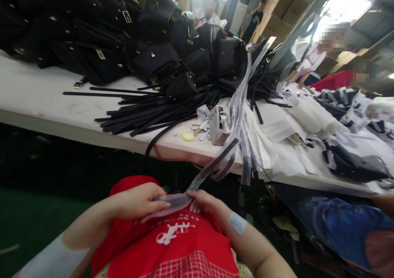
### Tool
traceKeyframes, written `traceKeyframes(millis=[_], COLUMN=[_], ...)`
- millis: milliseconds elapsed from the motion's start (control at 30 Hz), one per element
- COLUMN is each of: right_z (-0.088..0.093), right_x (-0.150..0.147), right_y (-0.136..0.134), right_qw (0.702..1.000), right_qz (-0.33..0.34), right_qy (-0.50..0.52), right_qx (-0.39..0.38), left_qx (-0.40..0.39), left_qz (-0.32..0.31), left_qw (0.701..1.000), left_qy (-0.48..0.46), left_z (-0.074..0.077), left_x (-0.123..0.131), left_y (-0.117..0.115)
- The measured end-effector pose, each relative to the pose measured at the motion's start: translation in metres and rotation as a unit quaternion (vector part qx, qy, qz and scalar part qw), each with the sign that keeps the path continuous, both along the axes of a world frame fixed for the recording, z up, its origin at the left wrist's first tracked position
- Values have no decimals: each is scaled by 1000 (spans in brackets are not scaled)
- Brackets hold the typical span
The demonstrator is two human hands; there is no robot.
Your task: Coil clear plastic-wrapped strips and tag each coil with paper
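Note:
A long translucent plastic sleeve [177, 201] stretches between my hands, low in front of the red apron. My left hand [147, 200] pinches its near end between thumb and fingers. Further along, my right hand [203, 203] has its fingers closed on the same sleeve. Past my right hand it rises to the table edge, where a dark strap [226, 152] shows inside or under the plastic; I cannot tell which. More clear sleeves [241, 95] hang in a bundle over the table edge.
On the white table [40, 101] lie black straps [144, 109], a pile of black bags [156, 60], a yellow tape ring [187, 136] and a tape dispenser [218, 126]. White wrapping material [283, 146] spreads right. Several people and cardboard boxes [278, 5] are behind.

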State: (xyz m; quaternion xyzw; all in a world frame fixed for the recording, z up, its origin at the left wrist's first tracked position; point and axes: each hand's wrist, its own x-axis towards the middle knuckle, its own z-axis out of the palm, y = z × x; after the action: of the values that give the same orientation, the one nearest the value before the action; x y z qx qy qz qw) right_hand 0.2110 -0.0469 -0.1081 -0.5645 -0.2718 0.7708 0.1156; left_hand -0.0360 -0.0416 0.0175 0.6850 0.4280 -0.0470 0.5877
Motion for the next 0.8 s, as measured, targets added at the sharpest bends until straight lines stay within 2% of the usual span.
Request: traceKeyframes(millis=[67,133,200,233,267,333,367,400,467,533,600,633,700,767,800], right_z=[12,35,56,63,66,63,58,52,42,37,41,46,58,71,75], right_x=[7,8,3,-2,-5,-5,2,13,44,73,82,77,46,6,-11], right_y=[2,2,1,0,0,5,11,18,37,53,58,55,40,21,14], right_qw=[997,972,904,870,849,858,870,881,888,857,793,763,722,714,725], right_qz=[0,11,68,114,164,229,235,218,136,56,32,41,86,168,209], right_qy=[-51,-108,-114,-87,-46,26,33,18,-73,-216,-334,-354,-310,-218,-183], right_qx=[58,210,405,472,500,460,433,418,433,465,509,540,613,644,630], left_qx=[8,4,-10,-18,-27,-36,-37,-37,-47,-77,-111,-121,-96,-42,-20], left_qz=[40,72,65,51,35,13,7,5,3,1,9,13,14,5,-2], left_qw=[999,996,998,998,997,991,989,989,992,993,990,988,990,992,992], left_qy=[27,50,17,-21,-63,-130,-144,-143,-119,-94,-90,-93,-102,-116,-124], left_z=[-9,-17,-21,-22,-21,-16,-13,-10,-5,-5,-9,-13,-21,-26,-27], left_x=[7,14,22,26,31,34,32,27,11,-7,-16,-14,2,25,34], left_y=[4,4,3,2,3,5,7,10,16,20,23,23,23,21,21])
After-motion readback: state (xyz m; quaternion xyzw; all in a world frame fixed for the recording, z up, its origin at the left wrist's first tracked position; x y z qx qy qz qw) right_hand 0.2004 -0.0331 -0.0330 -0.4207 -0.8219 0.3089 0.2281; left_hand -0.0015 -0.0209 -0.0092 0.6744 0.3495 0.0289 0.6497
